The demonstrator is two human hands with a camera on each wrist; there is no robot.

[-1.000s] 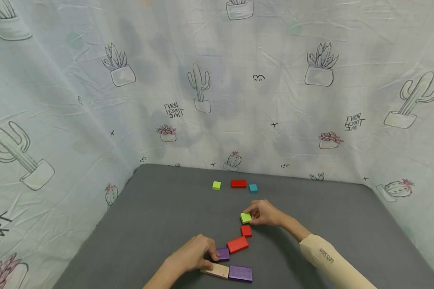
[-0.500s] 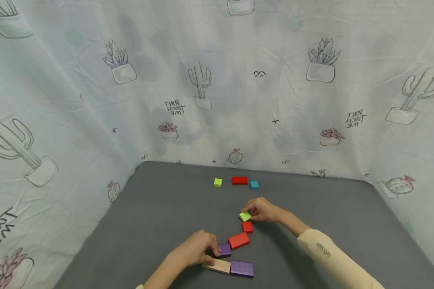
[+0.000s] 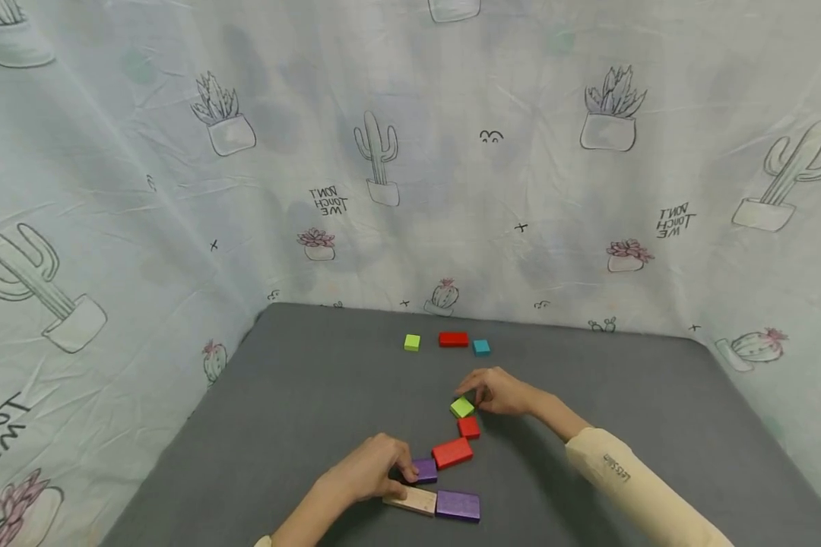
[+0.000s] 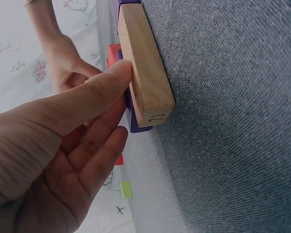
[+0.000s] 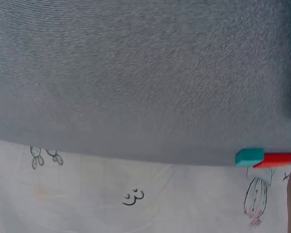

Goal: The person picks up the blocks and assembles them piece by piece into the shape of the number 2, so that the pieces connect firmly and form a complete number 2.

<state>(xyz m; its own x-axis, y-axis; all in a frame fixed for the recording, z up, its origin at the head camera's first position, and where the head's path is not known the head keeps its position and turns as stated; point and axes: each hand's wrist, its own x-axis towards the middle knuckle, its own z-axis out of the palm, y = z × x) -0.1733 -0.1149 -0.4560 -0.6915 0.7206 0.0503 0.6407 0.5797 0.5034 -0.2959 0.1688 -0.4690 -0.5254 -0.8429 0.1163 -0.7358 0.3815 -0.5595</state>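
Low down in the head view, my left hand touches a pale wooden block with its thumb and a purple block with a finger. The left wrist view has the thumb of my left hand against the side of the wooden block. Further up, my right hand pinches a lime green block turned at an angle. Just below it lies a small red block, then a longer red block. Another purple block adjoins the wooden one.
Toward the back of the grey table lie a lime block, a red block and a teal block. A patterned cloth hangs behind and beside the table. The right wrist view shows the teal block.
The lime block in my right hand has turned so that a corner points toward the small red block. My left hand stays at the same blocks. The head view has tilted slightly.
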